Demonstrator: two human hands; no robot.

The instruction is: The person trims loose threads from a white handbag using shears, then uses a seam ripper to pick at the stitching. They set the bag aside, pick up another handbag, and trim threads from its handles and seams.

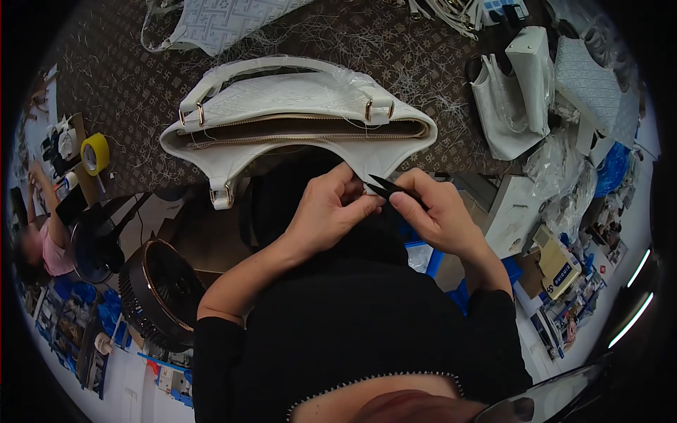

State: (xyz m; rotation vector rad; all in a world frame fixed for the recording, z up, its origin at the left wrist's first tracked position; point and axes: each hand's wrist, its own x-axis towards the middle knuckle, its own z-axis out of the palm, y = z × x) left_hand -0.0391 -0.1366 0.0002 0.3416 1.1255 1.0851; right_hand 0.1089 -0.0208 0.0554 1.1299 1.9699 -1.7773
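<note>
A white handbag lies at the table's near edge, its long gold zipper partly open and its far handle arching toward the back. My left hand is closed on the near right strap end of the bag, thumb and fingers pinching it. Black pointed thread snips sit in the closed fingers of my right hand. Their two tips are apart and right at the pinched strap end, close to my left fingertips. On the near left, another strap end with a gold ring hangs free.
Loose thread ends litter the brown patterned table. More white bags stand at the right, and a patterned one lies at the back. Yellow tape is at the left edge, a fan below. Another person sits far left.
</note>
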